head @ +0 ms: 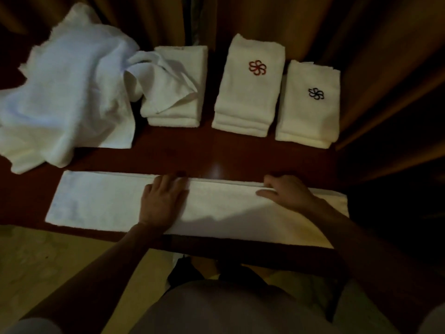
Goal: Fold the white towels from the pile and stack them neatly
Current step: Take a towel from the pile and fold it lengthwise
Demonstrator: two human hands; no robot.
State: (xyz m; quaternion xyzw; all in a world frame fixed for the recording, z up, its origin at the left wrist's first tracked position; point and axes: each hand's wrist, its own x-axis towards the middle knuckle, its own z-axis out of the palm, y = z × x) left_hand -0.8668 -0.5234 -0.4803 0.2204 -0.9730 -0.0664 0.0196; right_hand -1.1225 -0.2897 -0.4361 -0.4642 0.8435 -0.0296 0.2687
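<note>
Both grips released: left hand and right hand press flat on the long folded towel, lower centre of the worktop. We judge its right end, overhanging the worktop edge, may slip and skew the fold.

A dimly lit room seen from above. A dark reddish-brown polished worktop runs across the view, with a soft patch of light reflected near its centre. Behind it hang heavy golden-brown curtains in deep vertical folds. Below the near edge of the worktop lies a pale yellowish floor, mostly in shadow.
</note>
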